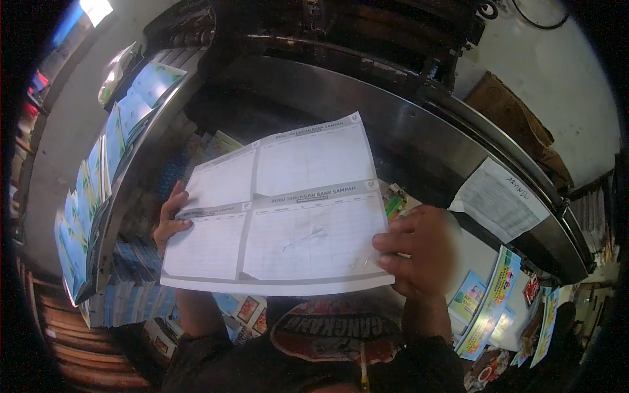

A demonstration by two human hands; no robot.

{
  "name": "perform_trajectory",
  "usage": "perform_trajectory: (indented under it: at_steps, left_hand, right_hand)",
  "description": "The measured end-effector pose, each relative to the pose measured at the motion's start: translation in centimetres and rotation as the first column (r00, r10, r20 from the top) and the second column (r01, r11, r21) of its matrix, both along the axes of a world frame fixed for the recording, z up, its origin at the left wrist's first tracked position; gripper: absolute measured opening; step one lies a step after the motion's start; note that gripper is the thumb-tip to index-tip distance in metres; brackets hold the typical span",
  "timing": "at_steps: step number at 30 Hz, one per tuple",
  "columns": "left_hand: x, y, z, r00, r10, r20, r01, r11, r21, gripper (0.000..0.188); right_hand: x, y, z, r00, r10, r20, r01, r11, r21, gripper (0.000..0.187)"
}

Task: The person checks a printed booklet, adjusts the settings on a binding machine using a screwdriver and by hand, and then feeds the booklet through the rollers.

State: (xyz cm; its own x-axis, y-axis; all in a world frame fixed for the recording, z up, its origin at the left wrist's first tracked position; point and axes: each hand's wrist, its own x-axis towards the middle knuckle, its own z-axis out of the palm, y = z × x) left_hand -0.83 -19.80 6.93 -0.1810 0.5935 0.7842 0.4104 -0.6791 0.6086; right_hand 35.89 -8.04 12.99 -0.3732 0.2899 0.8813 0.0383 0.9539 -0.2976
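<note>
A large white printed sheet (308, 242) is held up in front of me, tilted. Grey header bands divide it into four ruled forms, and a dark smudge or crease marks the lower right one. My left hand (171, 219) grips its left edge, fingers in front and the rest of the hand partly behind the paper. On the right edge, my right hand (419, 252) is closed with its fingertips on the front face. A blurred patch covers part of the back of that hand. Whether this is one sheet or a few together, I cannot tell.
Blue-green printed booklets (108, 164) stand in a row along a ledge at left, above stacked booklets (131, 298). Dark machinery with a metal bar (419, 108) spans the back. A handwritten paper (501, 200) hangs at right, above colourful printed covers (488, 301) and torn brown cardboard (508, 114).
</note>
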Motion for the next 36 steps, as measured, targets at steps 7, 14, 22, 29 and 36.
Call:
perform_trajectory:
  at_steps: [7,14,22,29,36]
  left_hand:
    - [0.6,-0.1,0.2,0.995,-0.009,0.094,0.014,0.999,-0.044,0.014]
    - [0.8,0.6,0.2,0.994,-0.012,0.105,0.017,0.999,-0.048,0.014]
    - [-1.1,0.1,-0.4,0.995,-0.061,0.075,0.062,0.998,-0.012,0.014]
    - [-3.4,-0.8,-2.4,0.958,-0.03,0.287,0.068,0.99,-0.124,0.011]
    - [-7.5,-0.2,-6.2,0.821,-0.185,0.541,0.255,0.965,-0.056,0.018]
  right_hand:
    - [0.1,-0.2,-0.2,1.0,-0.018,-0.005,0.018,1.0,-0.009,0.01]
    - [0.5,0.3,-0.2,0.999,-0.032,-0.005,0.032,0.999,-0.018,0.01]
    - [0.5,0.4,0.1,1.0,0.013,-0.027,-0.014,1.0,-0.028,0.01]
    - [-0.2,2.7,1.9,0.989,0.14,0.049,-0.126,0.966,-0.225,0.02]
    - [-11.7,23.1,23.2,0.929,-0.366,-0.06,0.365,0.931,-0.028,0.039]
